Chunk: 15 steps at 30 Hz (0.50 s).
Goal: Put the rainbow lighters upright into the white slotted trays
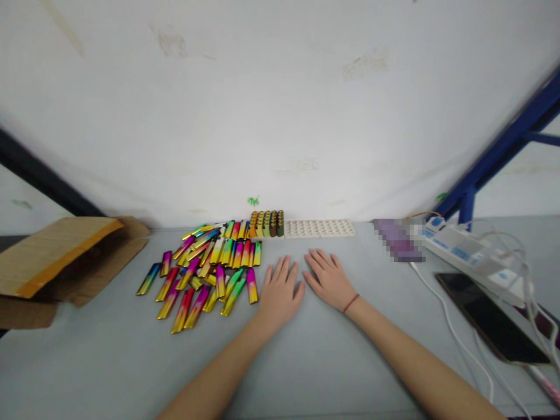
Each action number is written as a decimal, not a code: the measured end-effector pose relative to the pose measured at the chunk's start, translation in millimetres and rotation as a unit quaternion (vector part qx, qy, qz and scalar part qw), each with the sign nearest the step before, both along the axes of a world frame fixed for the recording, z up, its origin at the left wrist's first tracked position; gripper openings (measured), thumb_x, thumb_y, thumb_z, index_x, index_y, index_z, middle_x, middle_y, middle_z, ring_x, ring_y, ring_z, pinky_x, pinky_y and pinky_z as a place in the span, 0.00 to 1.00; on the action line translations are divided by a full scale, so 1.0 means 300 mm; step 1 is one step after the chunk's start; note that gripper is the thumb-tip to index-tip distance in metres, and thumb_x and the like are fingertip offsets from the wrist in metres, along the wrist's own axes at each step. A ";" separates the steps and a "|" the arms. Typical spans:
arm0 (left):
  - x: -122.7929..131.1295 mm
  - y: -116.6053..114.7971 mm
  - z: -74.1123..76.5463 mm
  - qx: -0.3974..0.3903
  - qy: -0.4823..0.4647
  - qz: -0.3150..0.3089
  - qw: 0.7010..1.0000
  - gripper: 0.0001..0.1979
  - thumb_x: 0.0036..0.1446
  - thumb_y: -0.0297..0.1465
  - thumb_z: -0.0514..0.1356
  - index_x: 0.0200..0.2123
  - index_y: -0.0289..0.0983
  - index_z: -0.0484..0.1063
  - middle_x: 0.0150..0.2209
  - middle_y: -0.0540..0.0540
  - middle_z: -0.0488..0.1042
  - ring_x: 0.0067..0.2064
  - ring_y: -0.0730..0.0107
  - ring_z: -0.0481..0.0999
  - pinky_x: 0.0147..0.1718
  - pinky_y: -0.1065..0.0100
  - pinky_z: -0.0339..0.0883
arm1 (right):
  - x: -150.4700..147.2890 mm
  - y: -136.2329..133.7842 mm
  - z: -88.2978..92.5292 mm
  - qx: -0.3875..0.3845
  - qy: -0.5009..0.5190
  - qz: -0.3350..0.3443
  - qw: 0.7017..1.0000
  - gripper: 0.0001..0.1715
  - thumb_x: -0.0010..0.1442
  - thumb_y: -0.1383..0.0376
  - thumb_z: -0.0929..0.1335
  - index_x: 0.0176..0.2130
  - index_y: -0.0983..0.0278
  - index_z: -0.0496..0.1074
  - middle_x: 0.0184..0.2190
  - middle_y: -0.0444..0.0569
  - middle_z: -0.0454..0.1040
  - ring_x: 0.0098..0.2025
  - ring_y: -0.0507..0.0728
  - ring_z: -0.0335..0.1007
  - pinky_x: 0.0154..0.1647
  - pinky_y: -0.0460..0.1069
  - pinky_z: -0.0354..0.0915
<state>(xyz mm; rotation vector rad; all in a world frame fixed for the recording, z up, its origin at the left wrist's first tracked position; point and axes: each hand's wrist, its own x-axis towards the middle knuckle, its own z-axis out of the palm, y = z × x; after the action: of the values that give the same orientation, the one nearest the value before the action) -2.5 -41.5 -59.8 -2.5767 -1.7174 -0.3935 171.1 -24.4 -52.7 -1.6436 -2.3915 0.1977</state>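
I have both hands flat on the grey table (131,361), palms down, fingers spread, gripping nothing. My left hand (279,291) rests just beside the near right edge of the heap of lighters (205,268); my right hand (327,279) lies next to it, thumbs almost meeting, with a thin red cord at the wrist.

The lighters are glossy, banded pink, yellow, green and blue, scattered loosely to the left of my hands. I can't read any brand or print on them.

To the right, a dark phone (490,318) lies face up beside white cables (455,338), with a white power strip (468,254) beyond it; its blue markings are too small to read.

Further back, against the white wall, a white tray (319,228) with rows of empty holes holds a few upright lighters (266,223) at its left end. An open cardboard box (56,256) sits far left.
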 end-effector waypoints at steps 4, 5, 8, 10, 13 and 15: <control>0.000 0.002 -0.002 0.003 -0.003 0.001 1.000 0.25 0.66 0.37 0.50 0.63 0.34 0.65 0.67 0.35 0.62 0.68 0.52 0.60 0.64 0.46 0.57 | 0.002 0.000 0.000 0.007 0.000 0.005 1.000 0.31 0.70 0.57 0.58 0.66 0.66 0.61 0.69 0.56 0.56 0.70 0.65 0.50 0.68 0.66 0.47; 0.000 0.002 -0.002 0.003 -0.005 0.002 1.000 0.25 0.66 0.37 0.50 0.63 0.34 0.65 0.67 0.35 0.62 0.68 0.52 0.60 0.64 0.46 0.57 | 0.002 0.001 0.000 0.007 0.000 0.005 1.000 0.31 0.70 0.57 0.58 0.66 0.66 0.61 0.69 0.56 0.56 0.70 0.65 0.50 0.68 0.66 0.47; 0.000 0.002 -0.005 0.005 -0.011 0.003 1.000 0.25 0.66 0.37 0.51 0.62 0.34 0.65 0.67 0.34 0.62 0.68 0.52 0.60 0.64 0.46 0.57 | 0.002 0.000 0.001 0.006 -0.001 0.002 1.000 0.31 0.70 0.57 0.58 0.66 0.66 0.61 0.69 0.56 0.56 0.70 0.66 0.49 0.68 0.66 0.47; 0.000 0.003 -0.008 0.006 -0.010 0.005 1.000 0.25 0.66 0.37 0.51 0.63 0.34 0.65 0.67 0.34 0.61 0.68 0.51 0.60 0.64 0.46 0.57 | 0.002 0.000 0.002 0.004 -0.001 0.002 1.000 0.31 0.70 0.57 0.58 0.66 0.66 0.61 0.69 0.57 0.56 0.70 0.65 0.49 0.68 0.66 0.47; -0.001 0.003 -0.010 0.003 -0.006 0.005 1.000 0.25 0.66 0.37 0.50 0.63 0.34 0.65 0.67 0.33 0.60 0.68 0.51 0.60 0.64 0.45 0.57 | 0.000 -0.002 0.004 0.003 0.000 0.002 1.000 0.31 0.70 0.57 0.58 0.66 0.66 0.61 0.69 0.57 0.56 0.70 0.65 0.49 0.68 0.66 0.47; -0.001 0.003 -0.008 -0.001 -0.007 0.002 1.000 0.25 0.66 0.37 0.50 0.63 0.34 0.65 0.67 0.33 0.61 0.68 0.51 0.59 0.64 0.45 0.57 | 0.000 -0.002 0.005 0.004 0.000 0.001 1.000 0.31 0.70 0.57 0.58 0.66 0.67 0.61 0.69 0.57 0.56 0.70 0.65 0.49 0.68 0.66 0.47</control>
<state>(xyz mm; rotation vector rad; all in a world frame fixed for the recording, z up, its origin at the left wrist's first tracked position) -2.8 -40.5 -62.3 -2.5775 -1.7275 -0.4115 171.0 -25.1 -51.3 -1.6374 -2.3919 0.1892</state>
